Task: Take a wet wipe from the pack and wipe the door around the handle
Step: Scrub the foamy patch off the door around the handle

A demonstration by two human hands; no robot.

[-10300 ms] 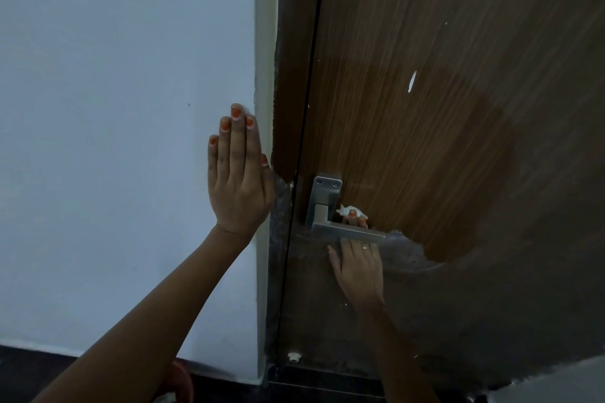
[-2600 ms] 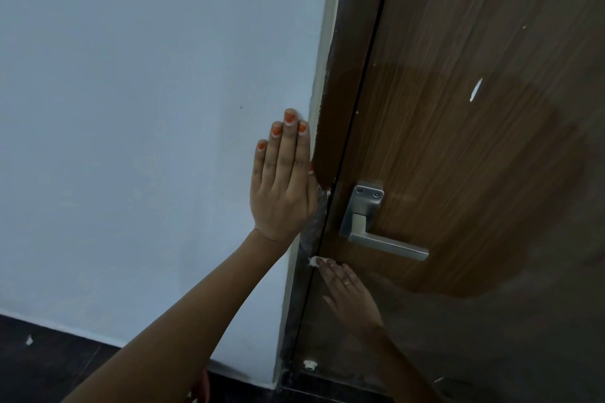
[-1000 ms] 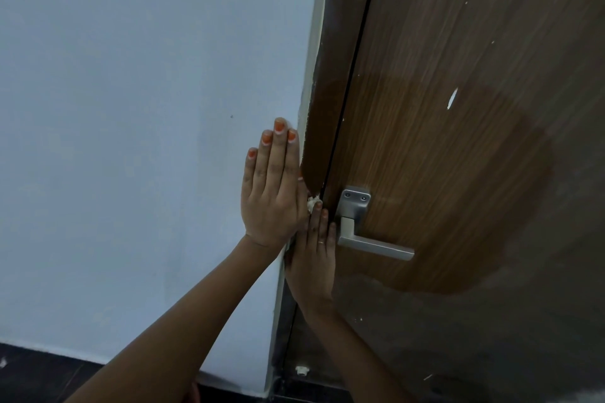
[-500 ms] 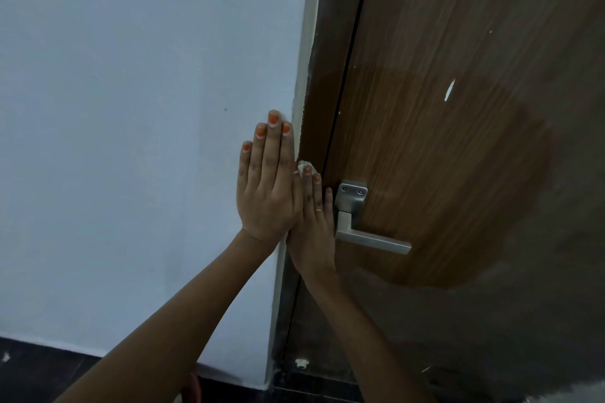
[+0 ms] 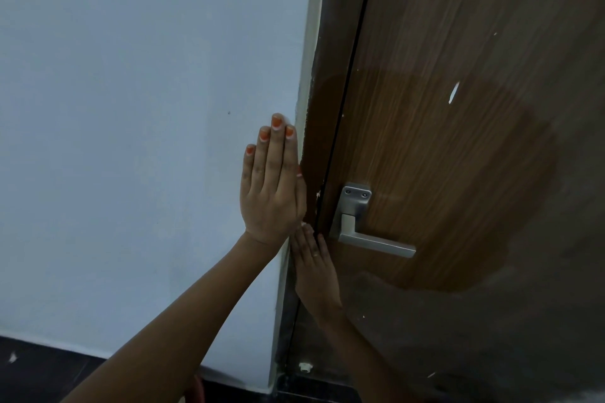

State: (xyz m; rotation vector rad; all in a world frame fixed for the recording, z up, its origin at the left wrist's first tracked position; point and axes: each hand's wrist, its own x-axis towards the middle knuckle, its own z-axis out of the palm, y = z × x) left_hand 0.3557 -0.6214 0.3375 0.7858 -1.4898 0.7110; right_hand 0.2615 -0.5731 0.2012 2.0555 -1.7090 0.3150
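A brown wood-grain door (image 5: 458, 141) carries a silver lever handle (image 5: 366, 232). A large cleaner patch of door surrounds the handle. My left hand (image 5: 273, 180) lies flat and open on the pale wall (image 5: 131, 108) beside the dark door frame (image 5: 322, 127). My right hand (image 5: 316, 267) presses flat against the frame and door edge just below and left of the handle. A sliver of white wet wipe (image 5: 305, 224) peeks out at its fingertips; the rest of the wipe is hidden under the palm. The pack is not in view.
A white chip (image 5: 453, 92) marks the door above right of the handle. The lower door (image 5: 474, 337) looks dull and dusty. A small white door stop (image 5: 305, 366) sits at the frame's foot above dark floor (image 5: 39, 366). Something red (image 5: 196, 389) shows by my left forearm.
My right hand with the wipe has slid down the door edge from beside the handle plate to below it. My left hand stays on the wall.
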